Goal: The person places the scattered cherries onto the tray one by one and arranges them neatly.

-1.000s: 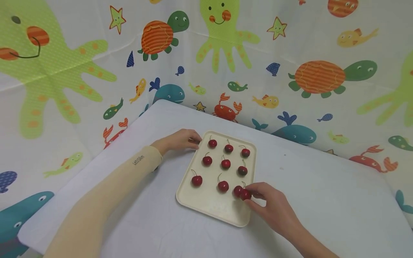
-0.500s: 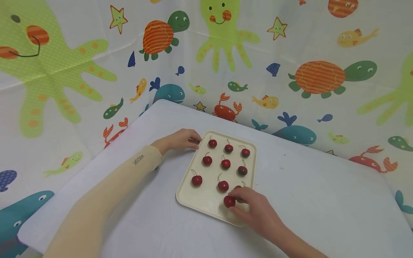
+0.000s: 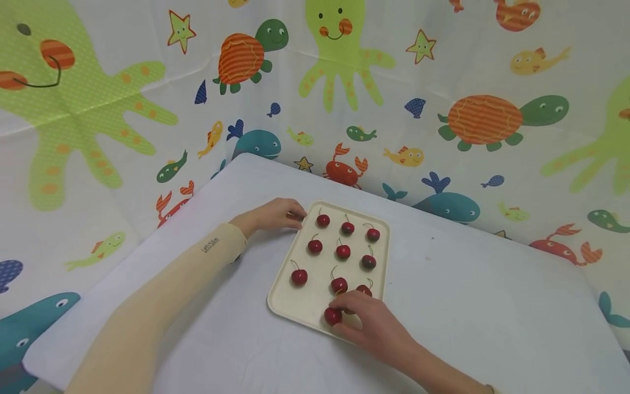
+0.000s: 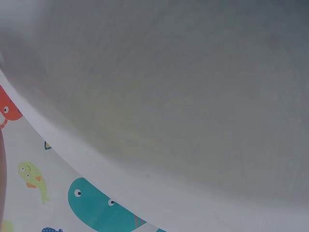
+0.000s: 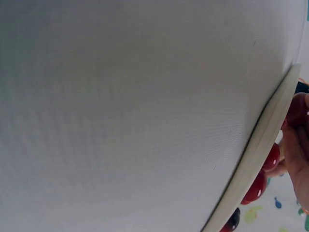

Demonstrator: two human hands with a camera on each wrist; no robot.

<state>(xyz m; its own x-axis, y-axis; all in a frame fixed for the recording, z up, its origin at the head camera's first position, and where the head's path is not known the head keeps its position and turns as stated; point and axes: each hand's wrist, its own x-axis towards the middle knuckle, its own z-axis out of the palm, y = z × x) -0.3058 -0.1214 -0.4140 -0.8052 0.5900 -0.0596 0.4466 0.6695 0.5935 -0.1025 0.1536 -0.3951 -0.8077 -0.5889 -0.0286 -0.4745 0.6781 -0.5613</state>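
In the head view my right hand (image 3: pixel 376 331) pinches a red cherry (image 3: pixel 332 316) between thumb and fingers, low over the near end of a cream tray (image 3: pixel 290 306). A patch of dark red also shows between these fingers. Several stemmed cherries stand in rows on the tray, among them a near-left cherry (image 3: pixel 298 277) and a middle cherry (image 3: pixel 343 251). The fingers partly cover a cherry (image 3: pixel 364 290) at the right of the nearest row. My left hand (image 3: pixel 273 214) touches the tray's far left rim with relaxed fingertips.
A white-covered table (image 3: pixel 472 306) carries the tray. Behind it hangs a curtain (image 3: pixel 295 54) printed with sea animals, along the back and left edges. The right wrist view shows the tray's side edge (image 5: pixel 256 145) close to the hand.
My right hand has moved left and toward me with the pinched cherry, from the tray's right edge to its near end. The left hand stays where it was.
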